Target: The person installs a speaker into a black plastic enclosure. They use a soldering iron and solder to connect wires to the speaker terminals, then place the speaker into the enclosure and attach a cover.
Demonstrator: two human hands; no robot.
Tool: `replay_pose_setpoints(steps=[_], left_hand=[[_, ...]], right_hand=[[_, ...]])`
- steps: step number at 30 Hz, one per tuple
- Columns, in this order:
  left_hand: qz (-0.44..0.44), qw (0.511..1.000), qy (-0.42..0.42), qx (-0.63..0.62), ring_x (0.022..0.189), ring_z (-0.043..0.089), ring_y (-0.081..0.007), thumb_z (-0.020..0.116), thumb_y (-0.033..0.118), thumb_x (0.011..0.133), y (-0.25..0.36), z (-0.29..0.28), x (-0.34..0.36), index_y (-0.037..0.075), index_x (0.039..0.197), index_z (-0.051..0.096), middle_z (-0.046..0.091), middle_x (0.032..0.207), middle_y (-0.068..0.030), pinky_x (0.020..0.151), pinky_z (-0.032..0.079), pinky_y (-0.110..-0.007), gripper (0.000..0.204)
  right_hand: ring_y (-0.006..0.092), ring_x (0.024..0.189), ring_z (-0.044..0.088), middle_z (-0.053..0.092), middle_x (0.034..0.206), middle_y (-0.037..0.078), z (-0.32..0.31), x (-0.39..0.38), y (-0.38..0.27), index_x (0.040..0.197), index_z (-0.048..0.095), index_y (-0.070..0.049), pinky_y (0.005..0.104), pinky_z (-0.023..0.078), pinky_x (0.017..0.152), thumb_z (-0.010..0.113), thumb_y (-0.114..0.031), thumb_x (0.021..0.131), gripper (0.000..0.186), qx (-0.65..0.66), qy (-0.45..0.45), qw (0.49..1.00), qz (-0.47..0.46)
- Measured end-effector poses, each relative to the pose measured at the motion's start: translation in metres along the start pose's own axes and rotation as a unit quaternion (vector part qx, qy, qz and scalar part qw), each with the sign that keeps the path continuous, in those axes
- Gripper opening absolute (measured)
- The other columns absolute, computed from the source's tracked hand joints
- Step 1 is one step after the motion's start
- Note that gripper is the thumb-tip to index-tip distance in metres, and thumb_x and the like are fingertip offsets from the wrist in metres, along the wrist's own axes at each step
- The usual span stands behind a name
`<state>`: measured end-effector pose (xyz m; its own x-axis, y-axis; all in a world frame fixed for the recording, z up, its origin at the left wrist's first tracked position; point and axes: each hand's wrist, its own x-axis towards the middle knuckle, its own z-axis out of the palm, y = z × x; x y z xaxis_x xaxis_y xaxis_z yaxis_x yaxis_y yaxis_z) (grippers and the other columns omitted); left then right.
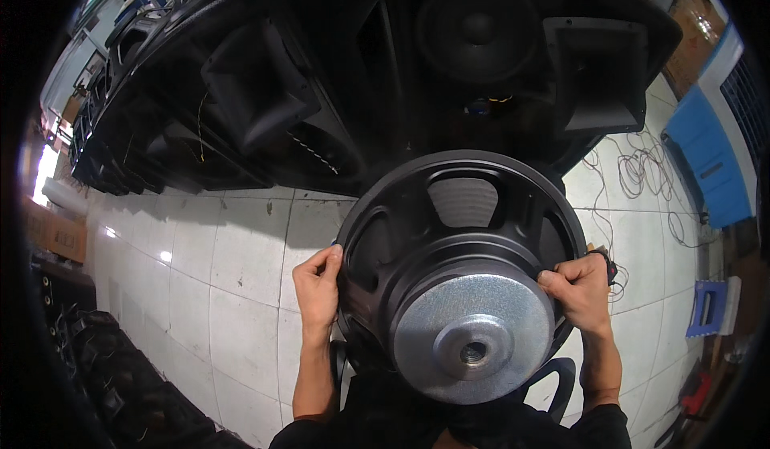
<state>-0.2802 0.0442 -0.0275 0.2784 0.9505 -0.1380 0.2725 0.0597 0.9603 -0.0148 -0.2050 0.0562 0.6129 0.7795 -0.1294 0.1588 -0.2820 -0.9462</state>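
A large round loudspeaker driver (pixel 473 244) is held close to my body, its silver magnet (pixel 433 329) facing up. The black frame has openings that show the ribbed cone. My left hand (pixel 318 284) is closed on the left edge of the rim, with a tiny blue bit at the thumb tip. At the opposite edge my right hand (pixel 579 292) has its fingers curled and the thumb against the frame beside the magnet. A small black and red piece (pixel 611 269) shows just beyond the right hand; I cannot tell what it is. The fingers under the rim are hidden.
Black speaker cabinets with horns (pixel 597 72) stand ahead, one with a mounted driver (pixel 479 28). Loose wires (pixel 642 168) lie on the tiled floor (pixel 249 288) at right, near a blue panel (pixel 710 144) and a purple stool (pixel 706 308). Dark parts (pixel 120 377) line the lower left.
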Motion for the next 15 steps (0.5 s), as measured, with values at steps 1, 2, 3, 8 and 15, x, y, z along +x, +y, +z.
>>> replay_pose_setpoints(steps=[1,2,3,8,15], left_hand=[[-0.001,1.0,0.001,-0.017,0.081,0.061,-0.01,0.072,0.018,0.096,0.002,-0.001,-0.002,-0.011,0.108,0.073,0.073,0.089,-0.0081,0.074,0.049,-0.025,0.031],[-0.005,1.0,-0.008,-0.022,0.079,0.061,-0.0102,0.072,0.018,0.097,0.01,-0.002,-0.003,-0.012,0.108,0.073,0.073,0.088,-0.0086,0.072,0.049,-0.025,0.032],[-0.013,0.999,-0.02,-0.024,0.078,0.061,-0.0102,0.071,0.018,0.097,0.019,-0.004,0.0,-0.012,0.109,0.073,0.073,0.088,-0.0089,0.071,0.049,-0.025,0.032],[-0.044,0.996,-0.079,-0.013,0.073,0.062,-0.0087,0.068,0.017,0.099,0.05,-0.012,0.011,-0.013,0.111,0.072,0.073,0.089,-0.0091,0.066,0.05,-0.023,0.033],[-0.065,0.984,-0.121,-0.118,0.076,0.066,-0.0096,0.069,0.015,0.098,0.03,-0.008,0.013,-0.012,0.114,0.071,0.074,0.091,-0.0098,0.069,0.053,-0.022,0.031]], right_hand=[[0.003,0.044,0.038,0.047,0.045,-0.003,0.0,-0.001,-0.003,0.049,0.055,0.001,0.0256,0.026,0.04,0.079,-0.023,0.09,0.053,-0.005,0.002,1.0,-0.002],[0.003,0.044,0.038,0.047,0.045,-0.004,-0.002,-0.001,-0.008,0.049,0.055,0.001,0.0258,0.026,0.04,0.079,-0.023,0.09,0.053,-0.002,-0.002,1.0,0.009],[0.0029,0.044,0.038,0.047,0.046,-0.004,-0.004,0.001,-0.015,0.049,0.055,0.001,0.0261,0.025,0.04,0.079,-0.024,0.09,0.053,0.0,-0.005,1.0,0.02],[0.0046,0.048,0.049,0.062,0.056,0.002,-0.003,0.012,-0.035,0.072,0.076,0.005,0.0236,0.038,0.047,0.073,-0.028,0.094,0.04,0.017,0.026,0.999,0.035],[0.0029,0.047,0.042,0.052,0.052,-0.004,-0.01,0.01,-0.032,0.054,0.063,0.001,0.0246,0.032,0.043,0.074,-0.029,0.093,0.05,0.013,0.034,0.997,0.066]])
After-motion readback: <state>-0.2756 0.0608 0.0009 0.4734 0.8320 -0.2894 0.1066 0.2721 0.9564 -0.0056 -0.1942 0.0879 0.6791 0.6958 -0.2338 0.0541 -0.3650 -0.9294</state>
